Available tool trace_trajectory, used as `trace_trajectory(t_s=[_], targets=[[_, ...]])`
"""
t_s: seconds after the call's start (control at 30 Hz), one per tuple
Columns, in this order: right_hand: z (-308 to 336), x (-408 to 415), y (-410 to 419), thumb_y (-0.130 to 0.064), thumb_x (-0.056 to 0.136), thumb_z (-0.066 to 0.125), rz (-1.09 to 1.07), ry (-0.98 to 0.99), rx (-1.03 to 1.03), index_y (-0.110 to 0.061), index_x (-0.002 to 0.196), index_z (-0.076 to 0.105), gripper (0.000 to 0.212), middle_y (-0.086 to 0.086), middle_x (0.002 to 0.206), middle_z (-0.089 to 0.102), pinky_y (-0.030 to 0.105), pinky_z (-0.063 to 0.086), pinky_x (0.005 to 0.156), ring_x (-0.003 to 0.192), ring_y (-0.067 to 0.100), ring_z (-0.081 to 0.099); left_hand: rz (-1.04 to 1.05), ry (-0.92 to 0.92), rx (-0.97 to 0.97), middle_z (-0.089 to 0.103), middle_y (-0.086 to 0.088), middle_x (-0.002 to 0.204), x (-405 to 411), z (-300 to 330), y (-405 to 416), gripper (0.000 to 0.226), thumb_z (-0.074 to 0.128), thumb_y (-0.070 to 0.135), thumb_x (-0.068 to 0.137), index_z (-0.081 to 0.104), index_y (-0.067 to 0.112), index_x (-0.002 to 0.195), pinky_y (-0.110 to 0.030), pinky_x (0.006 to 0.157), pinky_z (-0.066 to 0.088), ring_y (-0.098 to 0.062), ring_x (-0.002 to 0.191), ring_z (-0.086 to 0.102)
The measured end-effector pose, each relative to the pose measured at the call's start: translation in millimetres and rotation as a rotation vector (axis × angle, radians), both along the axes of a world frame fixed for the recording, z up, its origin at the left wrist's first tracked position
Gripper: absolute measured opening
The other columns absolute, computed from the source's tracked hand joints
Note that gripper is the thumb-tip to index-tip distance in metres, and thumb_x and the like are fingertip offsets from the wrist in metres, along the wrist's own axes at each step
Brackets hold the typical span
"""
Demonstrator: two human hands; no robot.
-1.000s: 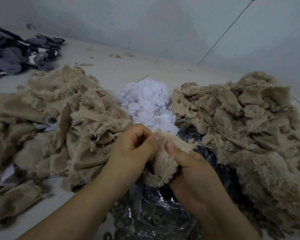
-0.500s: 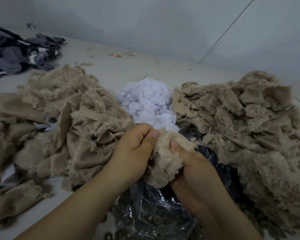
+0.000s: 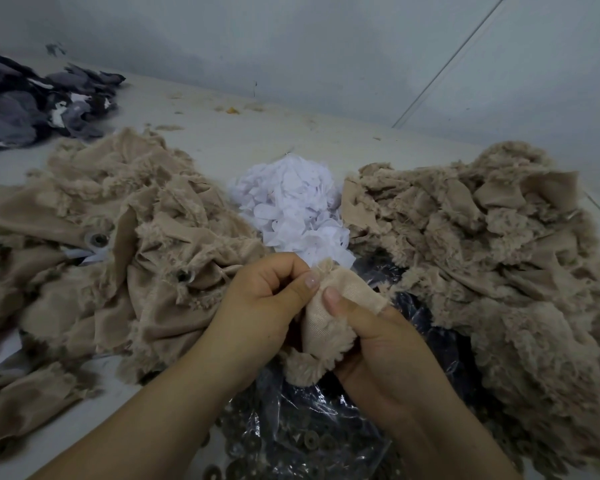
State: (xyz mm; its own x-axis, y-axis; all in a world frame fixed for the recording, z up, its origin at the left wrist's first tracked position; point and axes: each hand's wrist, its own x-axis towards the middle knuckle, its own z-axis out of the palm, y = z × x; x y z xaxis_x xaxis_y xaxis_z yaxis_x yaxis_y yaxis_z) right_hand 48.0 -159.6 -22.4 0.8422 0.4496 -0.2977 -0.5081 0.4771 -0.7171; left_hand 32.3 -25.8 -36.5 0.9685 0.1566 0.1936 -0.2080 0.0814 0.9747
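Beige plush scrap [image 3: 321,325] runs near-to-far between both hands. I see left hand [image 3: 264,303] and right hand [image 3: 381,344] pinching its far end, equally close.

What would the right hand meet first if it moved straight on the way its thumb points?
Probably the left hand: the right hand pinches the beige fabric piece, its thumb aimed up-left at the left thumb just across that piece. Depth is hard to judge.
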Motion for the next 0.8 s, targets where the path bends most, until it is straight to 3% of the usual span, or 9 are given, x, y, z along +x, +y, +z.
trace_trajectory(t_s=[0.17,0.27,0.5,0.67,0.73,0.8], targets=[[1,0,-1,-0.008,0.078,0.063,0.076,0.116,0.056,0.006,0.117,0.065,0.042,0.025,0.11,0.072,0.045,0.059,0.087,0.099,0.032,0.073,-0.043,-0.02,-0.009,0.048,0.007,0.053,0,0,-1,0.023,0.06,0.02,0.087,0.06,0.014,0.064,-0.015,0.047,0.036,-0.003,0.05,0.041],[0,0,-2,-0.009,0.081,0.06,0.12,0.153,0.106,0.006,0.124,0.061,0.045,0.025,0.117,0.069,0.049,0.054,0.097,0.11,0.034,0.069,-0.061,-0.031,-0.019,0.049,0.007,0.055,2,1,0,0.024,0.06,0.021,0.086,0.06,0.019,0.062,-0.016,0.048,0.038,-0.004,0.051,0.042],[1,2,-6,-0.016,0.087,0.058,0.14,0.14,-0.004,0.004,0.124,0.064,0.042,0.022,0.117,0.07,0.046,0.054,0.096,0.112,0.033,0.068,-0.06,-0.009,0.024,0.052,0.004,0.056,-1,-5,1,0.029,0.062,0.028,0.089,0.062,0.013,0.064,-0.018,0.052,0.04,-0.008,0.054,0.044],[0,5,-10,-0.018,0.097,0.056,0.111,0.098,-0.071,0.002,0.119,0.066,0.032,0.02,0.112,0.073,0.04,0.061,0.082,0.104,0.03,0.072,-0.066,0.003,-0.01,0.066,-0.004,0.063,1,-6,3,0.015,0.07,0.024,0.076,0.068,0.011,0.068,-0.02,0.055,0.05,-0.012,0.058,0.06],[3,10,-16,-0.029,0.096,0.06,0.049,-0.077,-0.29,-0.004,0.097,0.073,0.029,0.009,0.093,0.076,0.033,0.059,0.069,0.083,0.02,0.073,-0.046,0.011,-0.024,0.065,-0.003,0.062,3,-8,4,0.013,0.071,0.023,0.076,0.069,0.014,0.066,-0.019,0.056,0.049,-0.01,0.058,0.059],[1,22,-29,-0.045,0.095,0.059,-0.154,-0.355,-0.723,-0.008,0.068,0.061,0.045,0.002,0.061,0.059,0.027,0.045,0.053,0.055,0.014,0.054,-0.035,0.008,-0.045,0.064,0.0,0.061,4,-9,4,0.013,0.069,0.022,0.077,0.069,0.018,0.064,-0.017,0.056,0.048,-0.008,0.057,0.058]])
